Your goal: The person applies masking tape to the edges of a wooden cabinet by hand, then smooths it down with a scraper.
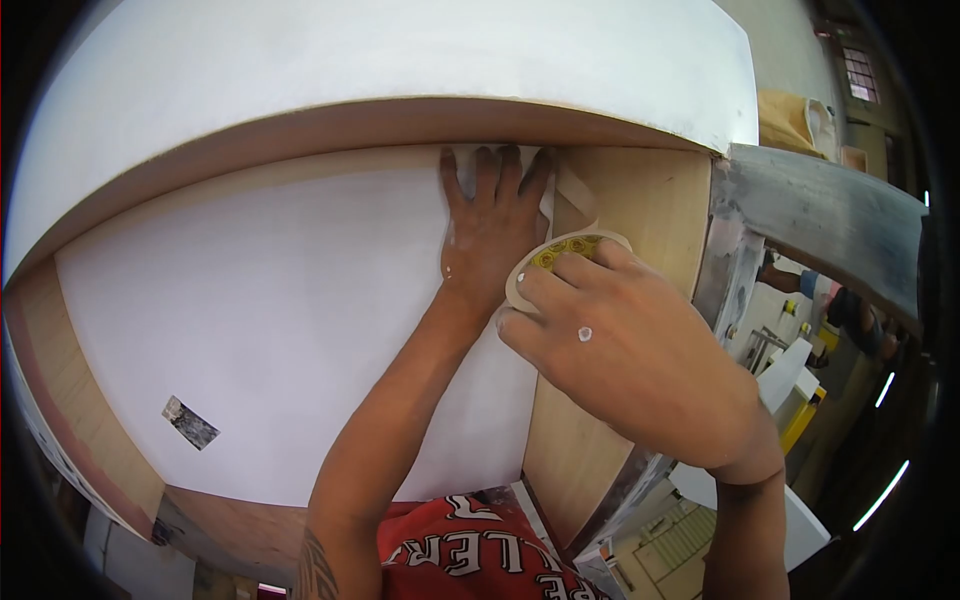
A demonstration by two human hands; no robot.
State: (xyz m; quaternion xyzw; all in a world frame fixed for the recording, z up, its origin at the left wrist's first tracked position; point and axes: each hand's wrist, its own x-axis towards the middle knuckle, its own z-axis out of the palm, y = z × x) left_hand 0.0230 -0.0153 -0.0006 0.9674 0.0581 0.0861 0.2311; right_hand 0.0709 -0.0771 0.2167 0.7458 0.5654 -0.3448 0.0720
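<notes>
My left hand (492, 235) lies flat with fingers spread on a white panel (260, 310), its fingertips close to the panel's far wooden edge. In my right hand (640, 345) is a roll of masking tape (567, 250), beige outside with a yellow printed core. A loose, twisted strip of tape (574, 197) runs from the far corner beside my left fingers toward the roll. The pale wooden side board (640, 205) stands along the panel's right edge, beneath and beyond the roll.
A dark rectangular patch (190, 422) shows on the panel's lower left. Wooden boards frame the panel, with a large white surface (420, 55) beyond. On the right are a grey-smeared beam (830, 215), a brown bag (790, 122) and another person (860, 320) farther off.
</notes>
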